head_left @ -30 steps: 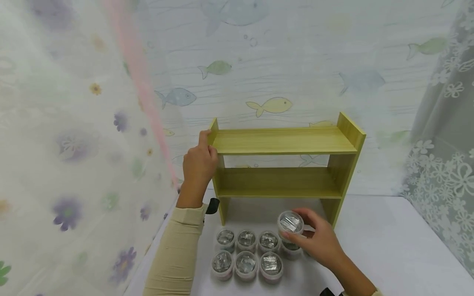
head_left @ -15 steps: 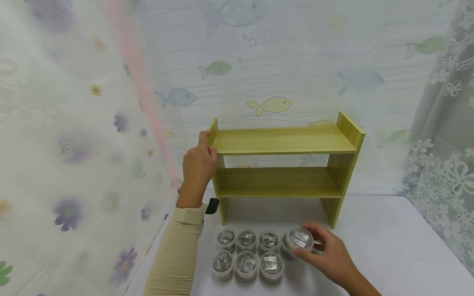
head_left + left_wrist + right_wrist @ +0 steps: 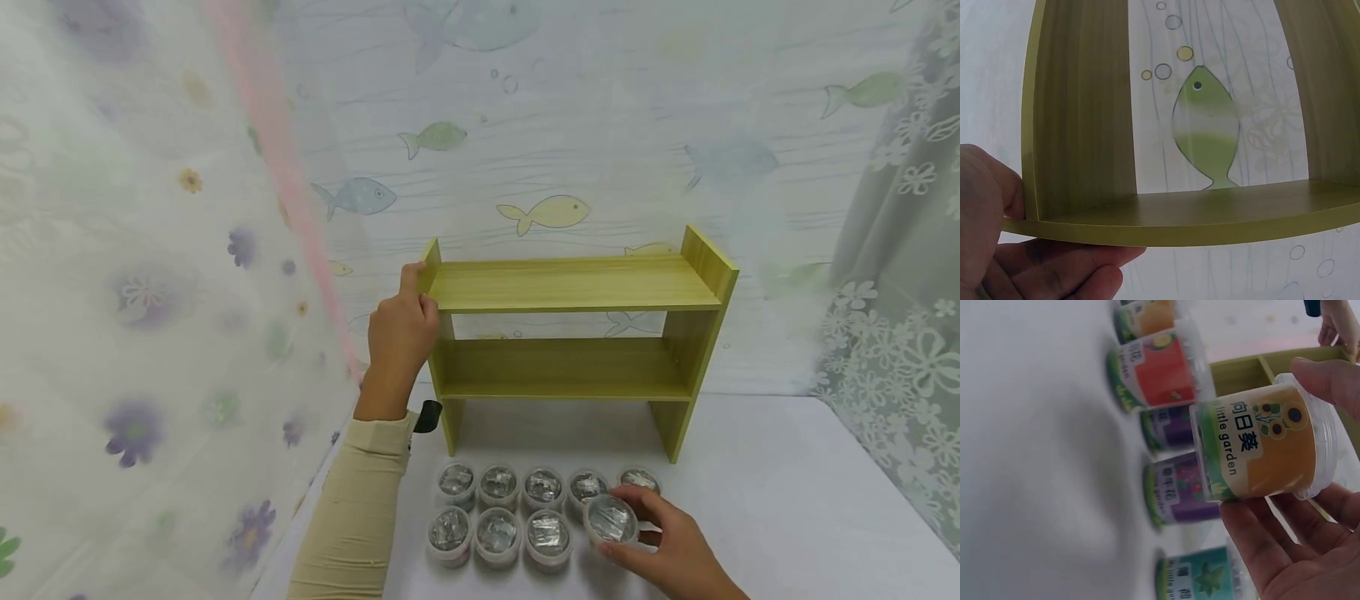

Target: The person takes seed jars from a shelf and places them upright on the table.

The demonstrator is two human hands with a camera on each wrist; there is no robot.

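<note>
My right hand (image 3: 671,542) holds a small round tub (image 3: 611,518) with a clear lid between thumb and fingers. In the right wrist view this tub (image 3: 1272,440) has an orange sunflower label and is tilted on its side in the picture, apart from the tabletop. It is near the right end of the front row, just in front of a back-row tub (image 3: 587,485). My left hand (image 3: 401,333) grips the left side panel of a yellow-green wooden shelf (image 3: 570,287); the left wrist view has its fingers (image 3: 1079,259) curled against the board's edge.
Several matching tubs stand in two rows before the shelf, including a front-row tub (image 3: 548,535) and the back row's right-end tub (image 3: 639,479). Labels are red, purple and teal in the right wrist view. A white cloth (image 3: 787,475) covers the table; patterned curtains enclose it.
My right hand has brought the tub rightward and then nearer, from above the back row to the front row. The back row's right-end tub has come into sight. The left hand stays put.
</note>
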